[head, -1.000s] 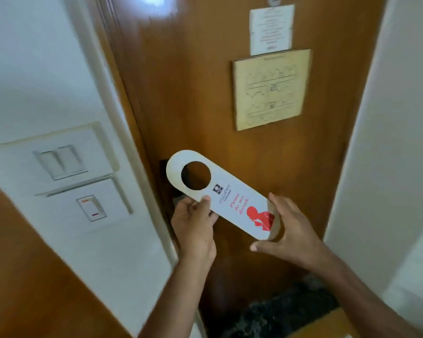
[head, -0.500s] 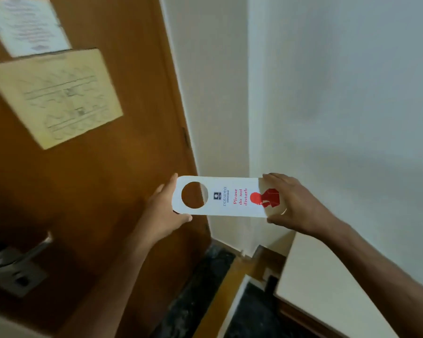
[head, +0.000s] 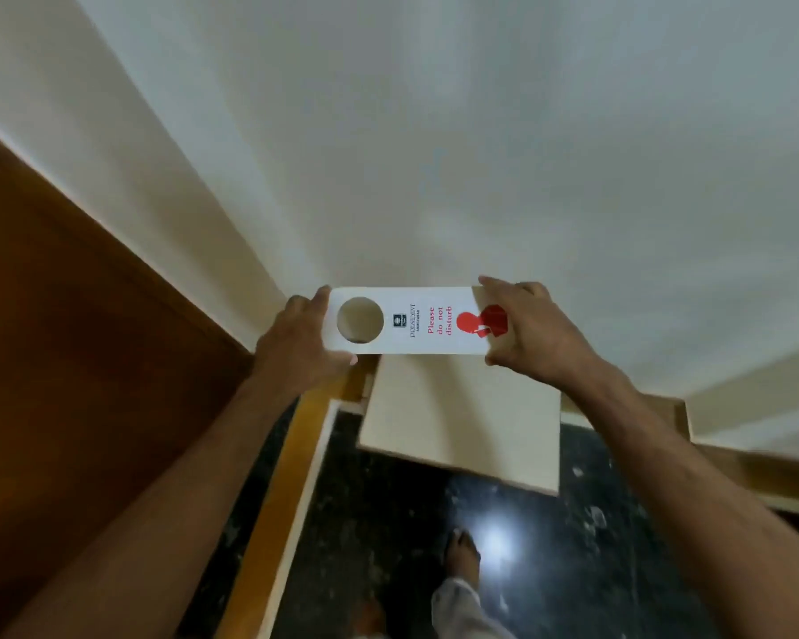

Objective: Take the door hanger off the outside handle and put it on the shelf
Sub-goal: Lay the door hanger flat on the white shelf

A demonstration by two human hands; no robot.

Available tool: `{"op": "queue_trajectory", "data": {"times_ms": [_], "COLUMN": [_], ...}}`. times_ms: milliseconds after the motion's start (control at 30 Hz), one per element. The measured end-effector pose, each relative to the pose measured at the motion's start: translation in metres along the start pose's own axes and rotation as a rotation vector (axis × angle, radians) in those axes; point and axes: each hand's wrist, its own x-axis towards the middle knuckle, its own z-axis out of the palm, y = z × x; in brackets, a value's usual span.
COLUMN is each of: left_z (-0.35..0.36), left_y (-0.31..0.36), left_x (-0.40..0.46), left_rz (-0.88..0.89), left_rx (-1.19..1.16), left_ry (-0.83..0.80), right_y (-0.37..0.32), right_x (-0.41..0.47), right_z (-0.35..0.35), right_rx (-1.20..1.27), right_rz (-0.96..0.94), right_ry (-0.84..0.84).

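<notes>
Head view: door hanger (head: 416, 321) held level in the air between both hands, above the back edge of the cream shelf (head: 462, 422), against the white wall (head: 434, 154). Round hole at its left end, red "Please do not disturb" print and red figure toward its right. Left hand (head: 303, 348) with fingers clamped on the holed end, thumb under the lower edge. Right hand (head: 533, 334) with fingers pinched on the printed end. Brown door (head: 75, 339) at left. Dark speckled floor (head: 388, 523) below, one bare foot (head: 463, 553) on it.
</notes>
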Motion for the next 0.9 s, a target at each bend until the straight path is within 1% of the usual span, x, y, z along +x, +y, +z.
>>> {"op": "queue_trajectory", "data": {"times_ms": [133, 167, 233, 300, 400, 433, 500, 633, 700, 800, 900], "left_z": [0.099, 0.133, 0.169, 0.222, 0.275, 0.287, 0.325, 0.339, 0.335, 0.341, 0.347], "left_y": [0.01, 0.008, 0.007, 0.005, 0.003, 0.005, 0.004, 0.001, -0.013, -0.02, -0.021], "left_x": [0.021, 0.025, 0.026, 0.03, 0.036, 0.039, 0.056, 0.064, 0.069, 0.067, 0.061], "left_rz": [0.004, 0.007, 0.034, 0.044, 0.088, 0.094, 0.135, 0.168, 0.166, 0.157, 0.145], "left_rx": [0.037, 0.054, 0.084, 0.143, 0.192, 0.187, 0.193, 0.25, 0.291, 0.351, 0.397], "left_ry": [-0.16, -0.21, -0.258, -0.335, -0.383, -0.42, -0.451, -0.425, -0.398, -0.415, -0.469], "right_y": [0.084, 0.109, 0.134, 0.166, 0.199, 0.206, 0.238, 0.251, 0.242, 0.237, 0.236], "right_x": [-0.008, -0.01, -0.015, -0.02, -0.022, -0.021, -0.011, 0.001, 0.015, 0.015, 0.004], "right_z": [0.067, 0.092, 0.123, 0.165, 0.21, 0.22, 0.248, 0.255, 0.26, 0.273, 0.282], "right_rx": [0.012, -0.002, -0.051, -0.157, -0.271, -0.276, -0.299, -0.421, -0.466, -0.461, -0.433], "right_rz": [0.187, 0.234, 0.263, 0.331, 0.373, 0.396, 0.435, 0.359, 0.306, 0.32, 0.352], "right_ry": [-0.084, -0.113, -0.128, -0.149, -0.211, -0.246, -0.237, -0.28, -0.279, -0.329, -0.357]}}
